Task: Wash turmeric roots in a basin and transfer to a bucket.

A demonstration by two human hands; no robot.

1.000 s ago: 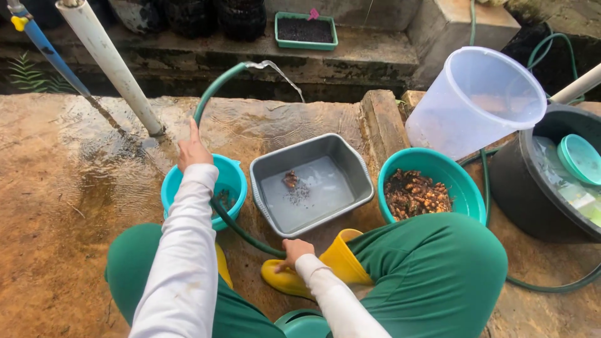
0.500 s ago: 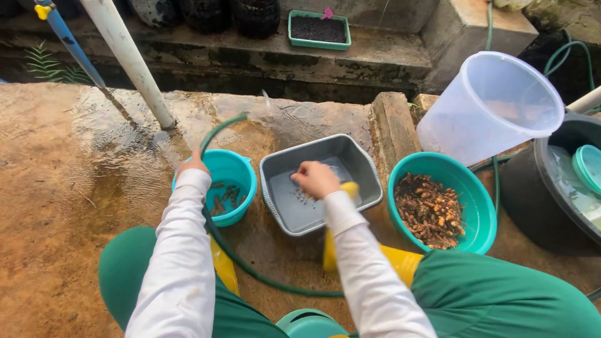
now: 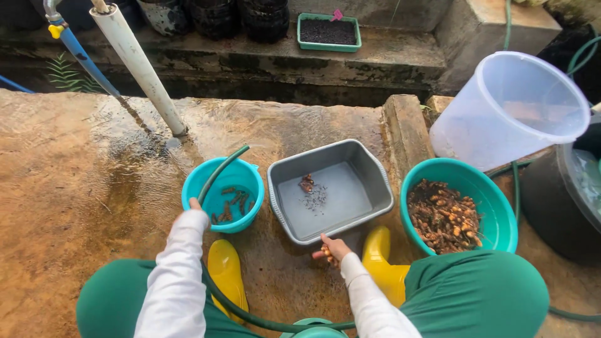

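Note:
My left hand [image 3: 195, 204] grips a green hose [image 3: 222, 170] whose end dips into a small teal bucket [image 3: 249, 172] holding a few brown root pieces in water. My right hand [image 3: 332, 249] is low on the wet ground, just in front of the near rim of a grey rectangular tub [image 3: 377, 181]. Its fingers curl downward around something small and brownish, but I cannot tell whether they hold it. The tub holds shallow water, one root piece and dark grit. To the right, a larger teal basin [image 3: 504, 213] is heaped with muddy roots [image 3: 441, 216].
A clear plastic bucket [image 3: 507, 109] leans on its side at the right, above a black tub [image 3: 551, 206]. A white pipe [image 3: 141, 69] slants down to the wet concrete at the back left. My yellow boots [image 3: 225, 269] sit by the tub. A stone block [image 3: 407, 128] stands behind it.
My right hand has drawn back from over the grey tub to the ground at its near rim. My left hand stays at the small bucket, and the hose end now points into it.

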